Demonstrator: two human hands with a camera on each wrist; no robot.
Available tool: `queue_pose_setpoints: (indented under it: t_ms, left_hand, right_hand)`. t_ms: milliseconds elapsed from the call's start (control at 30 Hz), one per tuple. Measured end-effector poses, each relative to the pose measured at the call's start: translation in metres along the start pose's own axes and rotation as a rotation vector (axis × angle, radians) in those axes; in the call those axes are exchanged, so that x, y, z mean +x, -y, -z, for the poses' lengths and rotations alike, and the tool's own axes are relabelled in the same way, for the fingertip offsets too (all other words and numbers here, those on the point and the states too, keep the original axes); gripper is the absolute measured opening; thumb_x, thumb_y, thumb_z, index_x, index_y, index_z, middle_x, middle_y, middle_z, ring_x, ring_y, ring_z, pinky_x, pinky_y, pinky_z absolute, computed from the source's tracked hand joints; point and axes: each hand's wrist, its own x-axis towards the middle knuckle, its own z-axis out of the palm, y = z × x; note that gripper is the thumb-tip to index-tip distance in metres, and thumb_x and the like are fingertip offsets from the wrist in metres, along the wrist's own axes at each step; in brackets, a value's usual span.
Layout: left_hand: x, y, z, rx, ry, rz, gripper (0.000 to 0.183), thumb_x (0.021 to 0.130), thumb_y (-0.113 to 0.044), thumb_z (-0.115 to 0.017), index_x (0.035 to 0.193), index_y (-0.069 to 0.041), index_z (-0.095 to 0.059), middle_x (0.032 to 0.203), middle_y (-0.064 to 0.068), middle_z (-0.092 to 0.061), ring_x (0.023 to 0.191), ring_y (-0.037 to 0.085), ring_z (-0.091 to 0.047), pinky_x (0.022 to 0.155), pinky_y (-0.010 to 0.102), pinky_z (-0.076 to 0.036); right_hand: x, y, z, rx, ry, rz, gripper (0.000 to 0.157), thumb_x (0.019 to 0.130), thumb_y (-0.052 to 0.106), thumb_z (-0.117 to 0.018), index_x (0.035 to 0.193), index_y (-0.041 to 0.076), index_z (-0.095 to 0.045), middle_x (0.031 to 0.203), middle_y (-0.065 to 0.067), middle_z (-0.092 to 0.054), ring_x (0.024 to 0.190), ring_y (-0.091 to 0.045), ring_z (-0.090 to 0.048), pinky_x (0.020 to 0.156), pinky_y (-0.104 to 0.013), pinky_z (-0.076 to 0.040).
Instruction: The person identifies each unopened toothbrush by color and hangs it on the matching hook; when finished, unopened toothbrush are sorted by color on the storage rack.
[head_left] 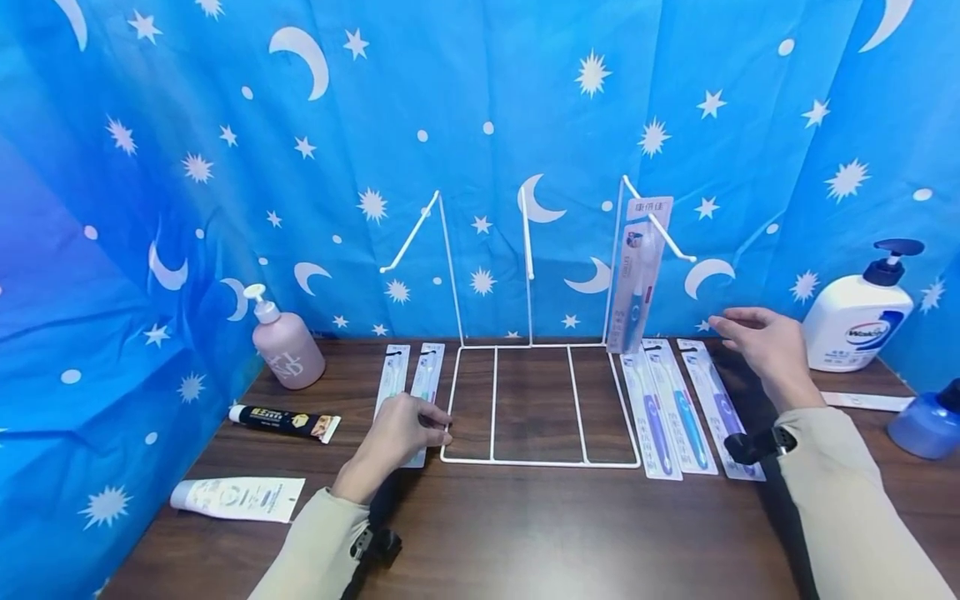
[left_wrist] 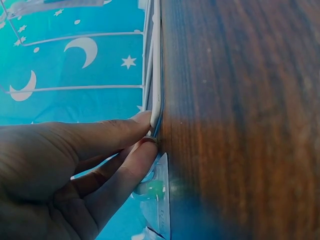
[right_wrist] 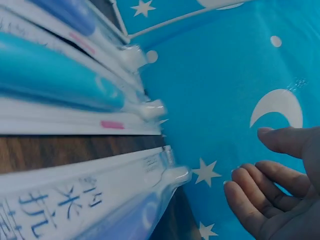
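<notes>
A white wire rack [head_left: 491, 417] stands on the table with three upright prongs. My left hand [head_left: 401, 429] pinches the rack's front left corner, thumb and fingertips meeting at the white wire [left_wrist: 156, 60]. Beneath and beside that hand lie two packaged toothbrushes [head_left: 428, 367]. One packaged toothbrush [head_left: 637, 275] hangs upright on the right prong. Three more packs, such as the blue toothbrush [head_left: 686, 408] and the purple toothbrush [head_left: 720, 408], lie right of the rack. My right hand [head_left: 768, 350] holds nothing; in the right wrist view its fingers [right_wrist: 255, 192] are loosely bent beyond the packs.
At the left stand a pink pump bottle [head_left: 289, 350], a black toothpaste tube [head_left: 281, 421] and a white tube [head_left: 236, 498]. A white pump bottle [head_left: 858, 321], a white strip [head_left: 862, 402] and a blue bottle [head_left: 926, 425] are at the right. A blue patterned curtain [head_left: 465, 100] hangs behind.
</notes>
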Motion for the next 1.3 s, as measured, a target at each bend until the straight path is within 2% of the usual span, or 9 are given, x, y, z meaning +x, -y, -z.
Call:
queue_pose_setpoints:
  t_ms: [100, 233, 400, 500, 600, 733, 1000, 1133, 1300]
  left_hand:
    - [0.002, -0.002, 0.003, 0.010, -0.008, 0.004, 0.016, 0.072, -0.014, -0.085, 0.087, -0.016, -0.079, 0.080, -0.007, -0.072, 0.073, 0.008, -0.057, 0.075, 0.035, -0.048]
    - [0.003, -0.001, 0.003, 0.022, -0.004, -0.003, 0.016, 0.073, -0.014, -0.085, 0.087, -0.016, -0.079, 0.082, -0.006, -0.072, 0.073, 0.009, -0.057, 0.075, 0.035, -0.048]
    - [0.001, -0.001, 0.004, 0.012, 0.011, 0.022, 0.017, 0.074, -0.015, -0.084, 0.090, -0.015, -0.079, 0.082, -0.005, -0.072, 0.072, 0.010, -0.057, 0.072, 0.034, -0.048]
    - [0.001, -0.003, 0.007, 0.004, 0.010, 0.033, 0.017, 0.074, -0.014, -0.084, 0.091, -0.014, -0.079, 0.079, -0.006, -0.071, 0.071, 0.011, -0.057, 0.069, 0.032, -0.048]
    - [0.002, -0.005, 0.010, 0.003, 0.002, 0.030, 0.018, 0.074, -0.013, -0.084, 0.091, -0.013, -0.079, 0.076, -0.007, -0.070, 0.068, 0.010, -0.057, 0.067, 0.031, -0.048]
    - [0.002, -0.005, 0.009, 0.013, 0.001, 0.015, 0.018, 0.074, -0.012, -0.084, 0.090, -0.013, -0.079, 0.076, -0.007, -0.070, 0.067, 0.009, -0.057, 0.066, 0.030, -0.047]
    - [0.004, -0.008, 0.011, -0.010, -0.001, 0.053, 0.017, 0.074, -0.012, -0.084, 0.090, -0.014, -0.079, 0.076, -0.007, -0.070, 0.069, 0.012, -0.057, 0.068, 0.032, -0.048]
    - [0.003, -0.006, 0.007, -0.016, 0.017, 0.057, 0.017, 0.074, -0.011, -0.084, 0.090, -0.013, -0.079, 0.074, -0.006, -0.069, 0.068, 0.012, -0.057, 0.065, 0.030, -0.048]
    - [0.001, -0.004, 0.002, 0.002, 0.026, 0.066, 0.016, 0.074, -0.014, -0.084, 0.089, -0.016, -0.079, 0.080, -0.007, -0.071, 0.072, 0.012, -0.056, 0.071, 0.032, -0.047]
  right_hand:
    - [0.001, -0.002, 0.003, -0.001, 0.032, -0.021, 0.080, 0.091, 0.052, -0.059, 0.143, -0.005, -0.039, 0.138, -0.030, -0.044, 0.121, -0.046, -0.048, 0.100, -0.060, -0.033]
    - [0.002, -0.005, 0.005, -0.014, 0.071, -0.051, 0.081, 0.089, 0.054, -0.061, 0.141, -0.005, -0.041, 0.139, -0.031, -0.042, 0.123, -0.048, -0.046, 0.100, -0.060, -0.034]
    - [0.006, -0.009, 0.005, -0.109, 0.157, -0.078, 0.083, 0.087, 0.059, -0.060, 0.139, -0.003, -0.044, 0.140, -0.030, -0.040, 0.123, -0.048, -0.042, 0.099, -0.064, -0.031]
    - [0.010, -0.011, 0.005, -0.192, 0.199, -0.052, 0.083, 0.086, 0.060, -0.061, 0.136, -0.004, -0.046, 0.134, -0.030, -0.046, 0.116, -0.045, -0.047, 0.095, -0.062, -0.037]
    - [0.014, -0.012, 0.004, -0.239, 0.226, -0.032, 0.081, 0.085, 0.060, -0.063, 0.132, -0.005, -0.050, 0.128, -0.029, -0.050, 0.109, -0.042, -0.048, 0.086, -0.054, -0.042]
    - [0.013, -0.012, 0.005, -0.274, 0.260, -0.046, 0.076, 0.085, 0.056, -0.066, 0.129, -0.005, -0.052, 0.127, -0.028, -0.050, 0.108, -0.042, -0.045, 0.080, -0.047, -0.042]
    - [0.013, -0.009, 0.007, -0.329, 0.265, -0.042, 0.068, 0.084, 0.051, -0.069, 0.120, -0.006, -0.059, 0.117, -0.025, -0.049, 0.103, -0.041, -0.042, 0.076, -0.046, -0.040]
    - [0.010, -0.014, 0.006, -0.335, 0.279, -0.085, 0.063, 0.086, 0.047, -0.069, 0.117, -0.006, -0.060, 0.115, -0.023, -0.047, 0.103, -0.041, -0.041, 0.076, -0.047, -0.041]
    - [0.008, -0.018, 0.004, -0.338, 0.269, -0.132, 0.053, 0.090, 0.038, -0.066, 0.114, -0.008, -0.058, 0.112, -0.023, -0.047, 0.100, -0.040, -0.044, 0.079, -0.051, -0.042]
